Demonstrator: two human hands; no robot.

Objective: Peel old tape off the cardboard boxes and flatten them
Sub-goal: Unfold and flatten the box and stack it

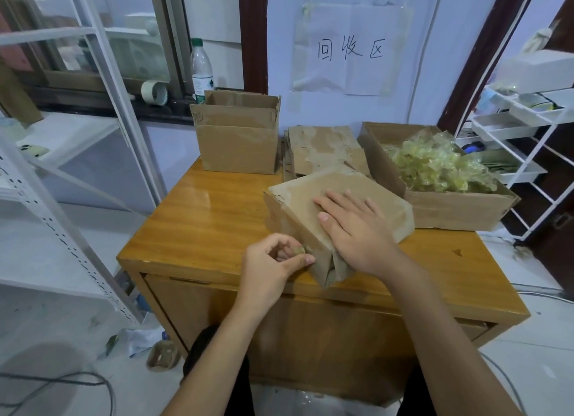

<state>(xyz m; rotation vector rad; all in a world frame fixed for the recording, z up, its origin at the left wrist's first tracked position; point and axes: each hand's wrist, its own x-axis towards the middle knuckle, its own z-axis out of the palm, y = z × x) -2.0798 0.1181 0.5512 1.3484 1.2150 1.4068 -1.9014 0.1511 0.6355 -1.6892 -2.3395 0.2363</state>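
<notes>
1. On the wooden desk [198, 216], right hand [357, 226] lay flat, fingers straight, pressing down the box [310, 204] being worked on, near the front edge.
2. Left hand [273, 263] pinched a little wad of tape [299, 249] at the box's near corner, so peeling looked mid-way on this one.
3. Done so far, I'd say: a stack of flattened boxes [323, 151] at the back, plus a box of peeled tape [435, 167] on the right.
4. Left: one upright open box [237, 136] at the back, not flattened yet.

Left hand [273, 260] pinching, right hand [354, 229] flat.
</notes>
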